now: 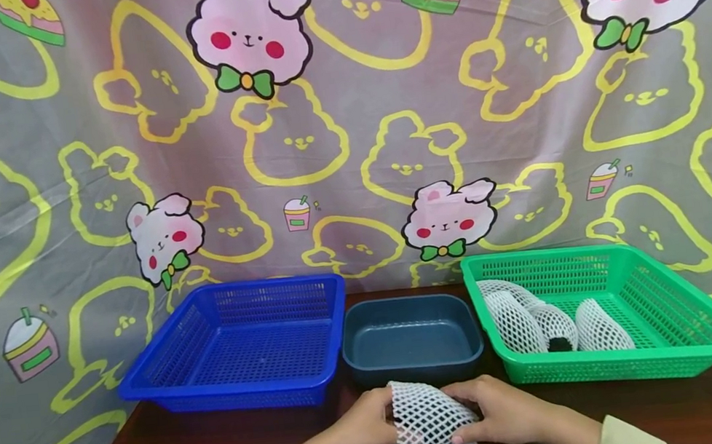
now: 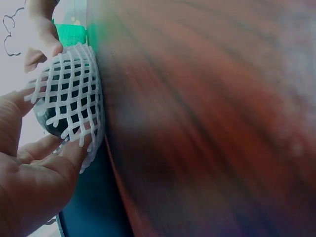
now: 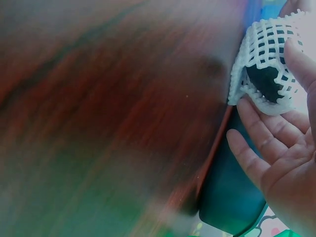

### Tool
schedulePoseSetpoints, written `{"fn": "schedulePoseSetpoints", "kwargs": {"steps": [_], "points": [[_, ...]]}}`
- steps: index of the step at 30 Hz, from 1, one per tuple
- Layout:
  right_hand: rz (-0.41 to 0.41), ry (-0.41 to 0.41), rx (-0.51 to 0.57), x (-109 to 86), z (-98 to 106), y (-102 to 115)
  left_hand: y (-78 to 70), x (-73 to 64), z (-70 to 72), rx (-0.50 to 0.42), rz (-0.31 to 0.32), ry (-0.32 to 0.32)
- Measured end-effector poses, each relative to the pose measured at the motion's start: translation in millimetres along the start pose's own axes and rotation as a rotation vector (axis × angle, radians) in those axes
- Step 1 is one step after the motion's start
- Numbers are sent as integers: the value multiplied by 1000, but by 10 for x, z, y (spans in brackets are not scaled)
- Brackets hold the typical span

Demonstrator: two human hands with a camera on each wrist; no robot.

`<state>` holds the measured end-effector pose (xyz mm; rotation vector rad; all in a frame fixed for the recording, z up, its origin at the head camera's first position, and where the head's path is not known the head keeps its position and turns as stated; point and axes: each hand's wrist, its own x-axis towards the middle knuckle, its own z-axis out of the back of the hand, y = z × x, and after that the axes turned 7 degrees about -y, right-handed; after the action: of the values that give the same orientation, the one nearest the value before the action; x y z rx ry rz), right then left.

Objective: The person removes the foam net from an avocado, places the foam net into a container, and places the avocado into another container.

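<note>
A white foam fruit net point(image 1: 433, 418) with a dark rounded thing point(image 3: 265, 81) inside is held between both hands above the table, in front of the dark basin. My left hand point(image 1: 374, 422) grips its left end between thumb and fingers. At the right end, my right hand point(image 1: 506, 410) holds the net with the thumb on one side and fingers on the other. Through the net's open ends, the dark thing point(image 2: 55, 121) shows in both wrist views; its kind cannot be told.
A blue basket point(image 1: 244, 394) stands at the left with nothing seen inside. The dark blue-grey basin point(image 1: 415, 371) sits in the middle. At the right, a green basket point(image 1: 616, 361) holds several netted things point(image 1: 514, 321) on its left side. A patterned cloth point(image 1: 353, 200) hangs behind.
</note>
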<state>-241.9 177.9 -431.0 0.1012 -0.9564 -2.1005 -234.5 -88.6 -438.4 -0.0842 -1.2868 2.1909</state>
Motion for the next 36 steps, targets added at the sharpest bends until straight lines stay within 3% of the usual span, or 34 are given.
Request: {"fn": "schedulePoseSetpoints", "kwargs": {"steps": [5, 12, 20, 28, 36], "points": [[-10, 1, -3, 10, -2, 6, -13, 9, -11, 156, 26, -22], [20, -3, -22, 21, -9, 15, 7, -3, -33, 179, 35, -57], [57, -31, -60, 40, -21, 64, 22, -45, 49, 72, 16, -44], [99, -100, -85, 40, -34, 82, 50, -63, 125, 28, 17, -33], [163, -144, -156, 47, -3, 101, 47, -90, 205, -105, 63, -8]]}}
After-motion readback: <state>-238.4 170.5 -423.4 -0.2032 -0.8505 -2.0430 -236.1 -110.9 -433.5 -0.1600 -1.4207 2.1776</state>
